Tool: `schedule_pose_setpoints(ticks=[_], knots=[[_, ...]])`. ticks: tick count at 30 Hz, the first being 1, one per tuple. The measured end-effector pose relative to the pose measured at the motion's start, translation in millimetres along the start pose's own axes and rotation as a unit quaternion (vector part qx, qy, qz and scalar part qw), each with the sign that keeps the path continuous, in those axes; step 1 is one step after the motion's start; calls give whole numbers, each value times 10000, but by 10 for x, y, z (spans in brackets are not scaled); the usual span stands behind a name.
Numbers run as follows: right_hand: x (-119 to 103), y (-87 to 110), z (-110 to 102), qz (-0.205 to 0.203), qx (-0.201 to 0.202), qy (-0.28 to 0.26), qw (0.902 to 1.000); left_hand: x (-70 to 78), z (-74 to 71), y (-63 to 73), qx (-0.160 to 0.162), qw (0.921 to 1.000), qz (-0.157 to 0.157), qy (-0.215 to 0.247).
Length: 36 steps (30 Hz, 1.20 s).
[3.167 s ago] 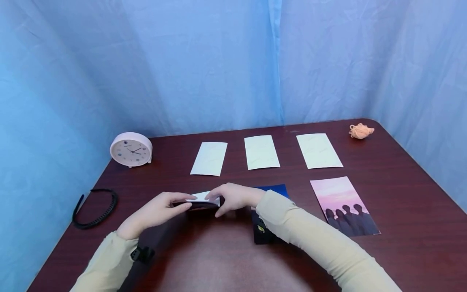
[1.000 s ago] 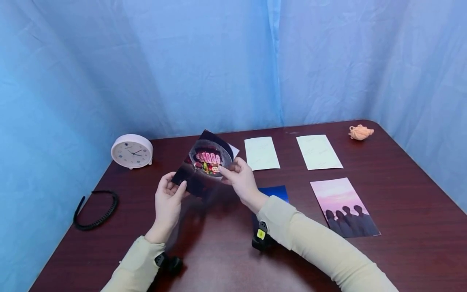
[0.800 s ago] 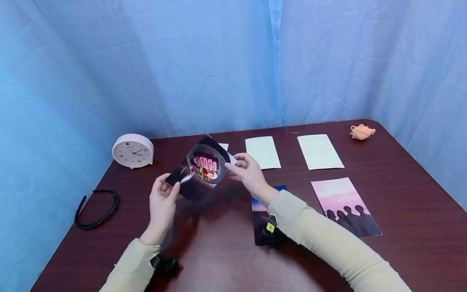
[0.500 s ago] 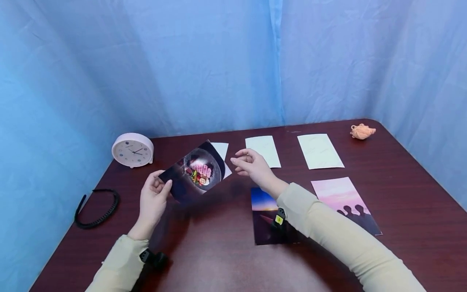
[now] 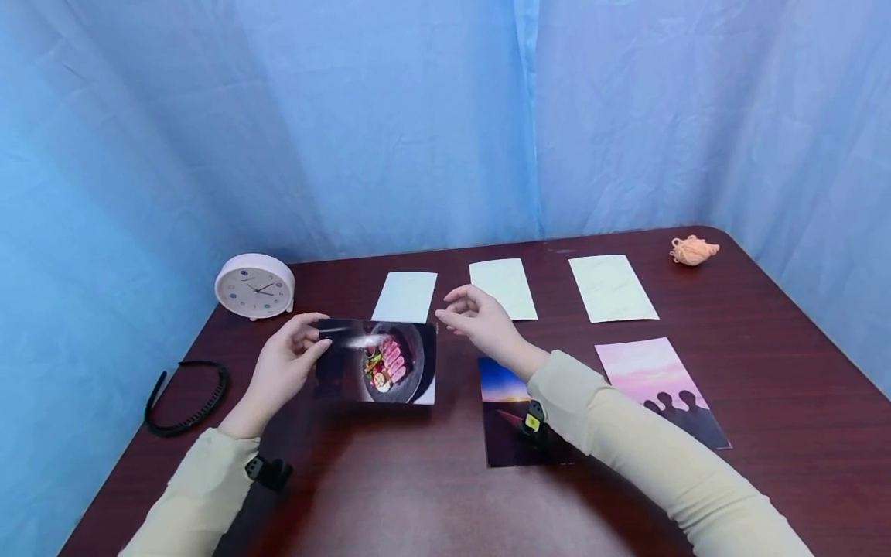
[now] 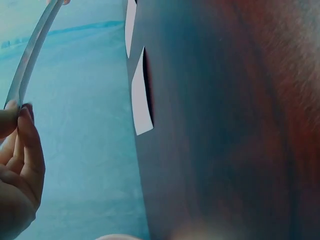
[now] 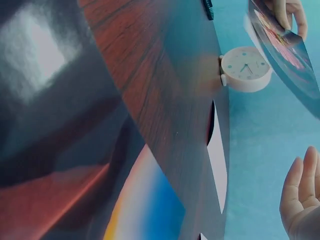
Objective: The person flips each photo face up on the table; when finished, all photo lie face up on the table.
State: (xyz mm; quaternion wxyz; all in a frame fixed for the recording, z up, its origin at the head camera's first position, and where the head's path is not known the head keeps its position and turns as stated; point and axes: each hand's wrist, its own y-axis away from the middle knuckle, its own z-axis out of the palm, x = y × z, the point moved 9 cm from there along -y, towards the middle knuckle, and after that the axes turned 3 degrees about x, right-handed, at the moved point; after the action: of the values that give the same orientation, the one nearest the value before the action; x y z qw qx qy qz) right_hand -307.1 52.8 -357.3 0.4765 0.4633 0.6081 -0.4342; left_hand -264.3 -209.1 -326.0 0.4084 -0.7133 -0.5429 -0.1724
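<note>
My left hand (image 5: 281, 367) pinches the left end of a glossy photo print (image 5: 341, 371) showing sliced meat on a dark plate. The print is held sideways above the table, its picture facing me. In the left wrist view, thumb and fingertips (image 6: 12, 112) meet on the curved print (image 6: 32, 55), seen nearly edge-on. My right hand (image 5: 483, 321) is off the print, its fingers bent loosely by the upper right corner. A gap separates this hand (image 7: 302, 200) from the print (image 7: 285, 45) in the right wrist view. A sunset photo (image 5: 497, 441) lies under my right wrist.
Three white sheets (image 5: 411, 294) lie in a row at the back. A pink-sky photo (image 5: 643, 371) is partly behind my right sleeve. A white clock (image 5: 254, 286) and black headband (image 5: 188, 422) sit at left, peach yarn (image 5: 692, 250) at back right. Blue curtains surround the table.
The meat photo came up off the table in both hands. Then my right hand let go, and my left hand lowered the print and turned it level, uncovering the leftmost white sheet.
</note>
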Motion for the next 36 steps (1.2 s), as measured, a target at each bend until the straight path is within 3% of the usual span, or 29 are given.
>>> schedule_pose_setpoints(ticks=[4, 8, 15, 21, 27, 36], knots=[[-31, 14, 80, -131, -264, 268, 9992, 74, 34, -39, -198, 9986, 287, -390], [-75, 83, 240, -276, -832, 531, 9947, 157, 105, -73, -439, 9952, 538, -685], [-115, 227, 516, -224, -1556, 957, 9829, 315, 258, -126, -819, 9882, 982, -841], [-155, 284, 644, -400, -1639, 1423, 9753, 445, 344, -150, -1010, 9840, 1263, -750], [-128, 319, 724, -521, -1691, 1761, 9683, 508, 389, -175, -1086, 9824, 1297, -796], [-72, 339, 743, -534, -1626, 1787, 9689, 552, 382, -212, -1053, 9821, 1251, -937]])
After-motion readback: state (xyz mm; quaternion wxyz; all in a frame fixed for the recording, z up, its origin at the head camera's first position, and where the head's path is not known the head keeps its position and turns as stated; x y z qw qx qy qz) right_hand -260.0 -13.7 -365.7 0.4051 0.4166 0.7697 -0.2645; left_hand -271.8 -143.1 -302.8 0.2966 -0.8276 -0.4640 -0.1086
